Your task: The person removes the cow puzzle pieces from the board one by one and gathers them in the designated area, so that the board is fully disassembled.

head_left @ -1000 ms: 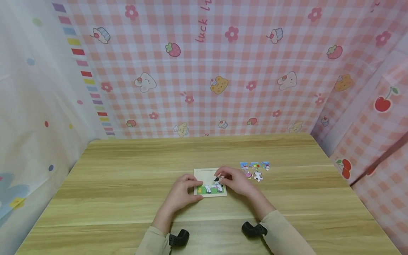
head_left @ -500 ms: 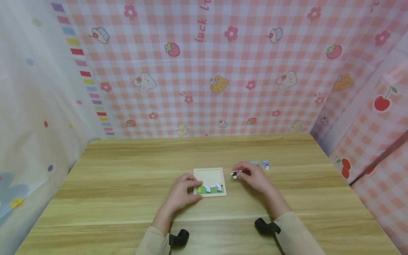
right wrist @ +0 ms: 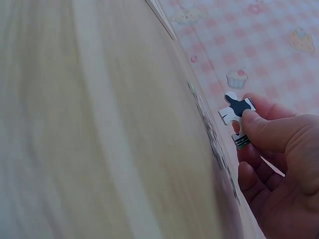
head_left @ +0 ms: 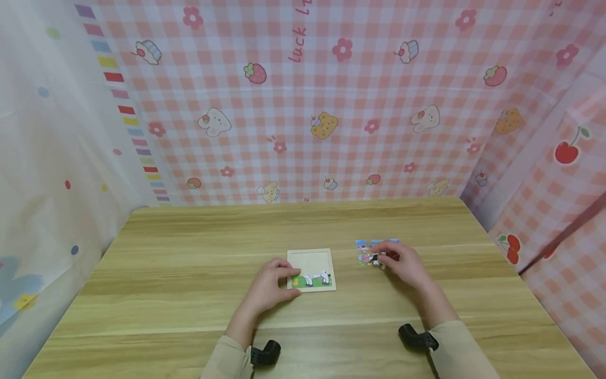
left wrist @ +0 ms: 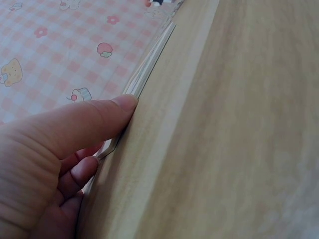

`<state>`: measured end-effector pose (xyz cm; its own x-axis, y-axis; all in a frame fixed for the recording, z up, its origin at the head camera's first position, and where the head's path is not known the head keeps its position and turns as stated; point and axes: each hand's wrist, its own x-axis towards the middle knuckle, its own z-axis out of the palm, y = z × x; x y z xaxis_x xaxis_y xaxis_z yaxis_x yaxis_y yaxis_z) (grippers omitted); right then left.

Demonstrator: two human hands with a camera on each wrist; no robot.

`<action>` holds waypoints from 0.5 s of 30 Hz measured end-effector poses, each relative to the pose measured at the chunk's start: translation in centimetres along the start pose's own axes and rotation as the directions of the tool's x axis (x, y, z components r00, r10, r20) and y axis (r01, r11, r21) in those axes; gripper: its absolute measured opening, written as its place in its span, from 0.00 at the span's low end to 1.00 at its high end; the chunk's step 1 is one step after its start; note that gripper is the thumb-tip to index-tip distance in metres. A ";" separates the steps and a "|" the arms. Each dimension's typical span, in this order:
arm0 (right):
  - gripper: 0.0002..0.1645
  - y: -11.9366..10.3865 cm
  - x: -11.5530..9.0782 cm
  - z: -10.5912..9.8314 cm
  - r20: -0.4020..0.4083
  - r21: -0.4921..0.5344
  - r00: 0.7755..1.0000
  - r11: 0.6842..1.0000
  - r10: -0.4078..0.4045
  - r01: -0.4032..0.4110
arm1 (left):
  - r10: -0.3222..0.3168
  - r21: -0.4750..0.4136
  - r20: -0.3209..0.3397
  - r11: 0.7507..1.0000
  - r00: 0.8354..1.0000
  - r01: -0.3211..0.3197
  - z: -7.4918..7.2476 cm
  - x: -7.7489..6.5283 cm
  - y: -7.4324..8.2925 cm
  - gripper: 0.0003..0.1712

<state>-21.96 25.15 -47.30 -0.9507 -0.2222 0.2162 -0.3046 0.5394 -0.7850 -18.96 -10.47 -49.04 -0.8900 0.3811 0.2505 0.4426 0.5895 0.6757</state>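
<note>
My left hand (head_left: 269, 287) grips the left side of a small wooden puzzle tray (head_left: 310, 260), thumb at its near edge. The tray's bottom row is filled with pieces showing green grass and white animal legs; bare wood shows above. To the right, my right hand (head_left: 406, 264) pinches a black-and-white jigsaw piece (right wrist: 241, 106) between thumb and forefinger. In the right wrist view, a green-and-black striped edge (right wrist: 241, 141) shows just below it; whether that is a second piece I cannot tell. The hand hovers at several loose jigsaw pieces (head_left: 362, 245), partly hiding them.
The wood-grain table (head_left: 189, 252) extends around the tray on all sides. A pink checked cloth (head_left: 303, 158) hangs at its back edge, with more cloth at the left and right. Black wrist-worn mounts (head_left: 267, 353) stick out from both sleeves.
My right hand has moved right from over the tray to the loose pieces, carrying the black-and-white jigsaw piece out of the tray. The left hand and the tray have stayed in place.
</note>
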 end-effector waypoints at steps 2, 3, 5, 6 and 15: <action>0.09 0.2 -0.2 -0.4 -0.011 -0.010 1.000 1.000 -0.002 0.002 | 0.000 -0.001 0.001 1.000 1.000 0.000 0.0 0.0 0.0 0.25; 0.09 0.3 -0.2 -0.6 -0.019 -0.017 1.000 1.000 -0.003 0.003 | -0.001 -0.001 0.002 1.000 1.000 0.001 0.0 0.0 0.0 0.25; 0.09 0.5 -0.4 -0.9 -0.034 -0.020 0.999 1.000 -0.005 0.004 | -0.003 0.000 0.004 1.000 1.000 0.003 -0.1 0.0 0.0 0.25; 0.09 0.6 -0.5 -1.1 -0.041 -0.019 0.999 1.000 -0.003 0.002 | -0.003 -0.001 0.005 1.000 1.000 0.003 -0.1 0.0 0.0 0.25; 0.10 2.0 -1.0 -2.6 -0.066 -0.060 0.997 0.997 0.041 -0.045 | -0.013 0.005 0.008 1.000 1.000 0.013 0.0 0.0 -0.1 0.25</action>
<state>-21.77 28.55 -47.57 -0.9643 -0.1454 0.2215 -0.2640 0.5963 -0.7581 -19.00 -10.50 -49.14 -0.8946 0.3792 0.2366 0.4319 0.5974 0.6757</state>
